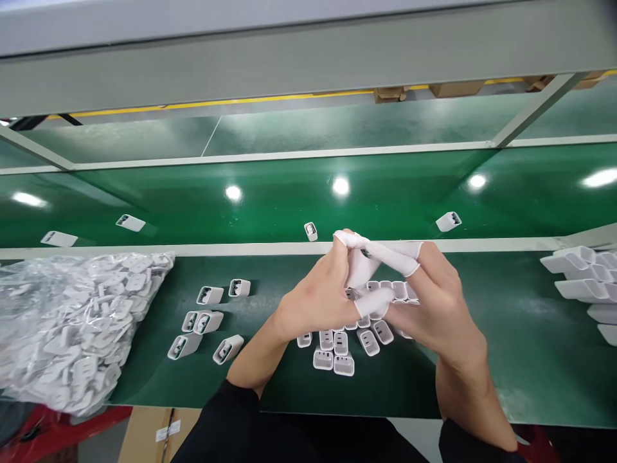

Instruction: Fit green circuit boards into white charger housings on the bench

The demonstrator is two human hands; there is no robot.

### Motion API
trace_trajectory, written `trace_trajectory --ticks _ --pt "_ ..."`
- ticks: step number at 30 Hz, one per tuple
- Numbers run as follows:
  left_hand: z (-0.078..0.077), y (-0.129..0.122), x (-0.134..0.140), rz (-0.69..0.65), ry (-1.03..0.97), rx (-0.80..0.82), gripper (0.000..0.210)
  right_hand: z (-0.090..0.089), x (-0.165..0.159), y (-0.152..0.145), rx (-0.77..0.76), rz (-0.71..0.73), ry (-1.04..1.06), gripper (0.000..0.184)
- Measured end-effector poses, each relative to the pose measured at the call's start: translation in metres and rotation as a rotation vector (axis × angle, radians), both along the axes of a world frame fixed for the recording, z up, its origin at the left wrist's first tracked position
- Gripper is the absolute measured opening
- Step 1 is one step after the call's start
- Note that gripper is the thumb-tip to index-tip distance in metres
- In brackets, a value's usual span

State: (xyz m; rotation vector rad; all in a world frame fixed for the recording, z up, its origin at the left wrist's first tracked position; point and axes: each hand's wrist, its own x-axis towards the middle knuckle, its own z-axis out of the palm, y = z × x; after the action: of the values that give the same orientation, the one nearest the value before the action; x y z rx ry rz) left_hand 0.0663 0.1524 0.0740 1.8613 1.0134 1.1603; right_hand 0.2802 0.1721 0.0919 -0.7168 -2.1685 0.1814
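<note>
My left hand [315, 292] and my right hand [436, 308] meet over the middle of the green bench, with white covers on several fingertips. Both sets of fingers are closed together around something small, which they hide; I cannot make out what it is. Below them lie several small white plastic caps with slots [340, 343], partly covered by the hands. To the left of my left forearm lie several white plastic housings [228, 349] with dark parts visible in their open ends.
A clear bag of white plastic pieces [91, 328] lies at the left. White housings are stacked [583, 280] at the right edge. Beyond the pale rail [250, 248], single housings [448, 222] rest on a green surface. A cardboard box [144, 434] stands below the bench.
</note>
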Motion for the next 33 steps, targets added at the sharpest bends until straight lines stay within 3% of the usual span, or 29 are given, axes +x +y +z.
trace_trajectory --ticks 3,6,10,15,24,28,33 --pt "0.008 0.000 -0.009 -0.164 -0.067 -0.018 0.084 0.002 0.006 0.003 -0.201 0.039 0.187 0.062" --pt "0.009 0.004 -0.017 -0.272 -0.178 -0.068 0.085 0.000 0.010 0.009 -0.428 0.103 0.437 0.058" --pt "0.000 0.008 -0.010 -0.240 -0.338 -0.050 0.061 -0.005 0.008 0.018 -0.667 0.224 0.663 0.047" --pt "-0.009 0.005 0.012 -0.091 -0.475 -0.058 0.053 -0.008 0.002 0.022 -0.852 0.263 0.726 0.046" --pt "-0.013 0.009 0.032 0.137 -0.675 -0.035 0.047 -0.007 -0.008 0.016 -0.949 0.265 0.756 0.043" --pt "-0.014 0.007 0.038 0.114 -0.747 -0.049 0.046 -0.009 -0.010 0.017 -0.893 0.267 0.756 0.041" --pt "-0.014 0.004 0.038 0.057 -0.756 -0.198 0.052 -0.016 -0.005 0.021 -0.714 0.181 0.737 0.038"
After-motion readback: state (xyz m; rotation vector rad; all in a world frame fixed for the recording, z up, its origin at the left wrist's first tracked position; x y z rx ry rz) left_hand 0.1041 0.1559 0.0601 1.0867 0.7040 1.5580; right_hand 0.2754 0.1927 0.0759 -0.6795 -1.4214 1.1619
